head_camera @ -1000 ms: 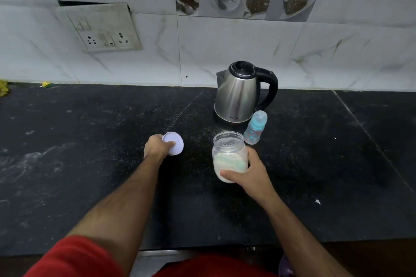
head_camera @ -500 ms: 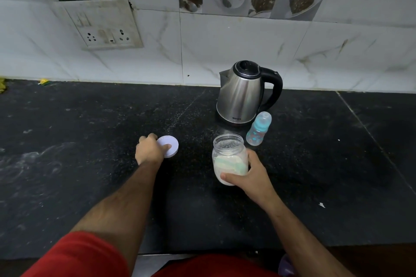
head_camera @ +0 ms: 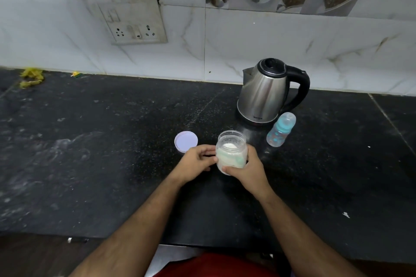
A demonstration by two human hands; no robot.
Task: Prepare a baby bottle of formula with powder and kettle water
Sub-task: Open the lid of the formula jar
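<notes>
An uncapped clear jar with white powder and a pale green scoop inside stands on the black counter. My right hand grips the jar's lower right side. My left hand is at the jar's left side, fingertips touching it. The jar's white lid lies flat on the counter just beyond my left hand. A capped baby bottle with a teal collar stands to the right, in front of the steel kettle.
The kettle's black handle points right. A tiled wall with a socket plate rises behind the counter. Yellow scraps lie at the far left against the wall. The counter's front edge runs near my body.
My left hand set the lid down on the counter, let go of it and came right to the jar. The right hand kept its hold on the jar.
</notes>
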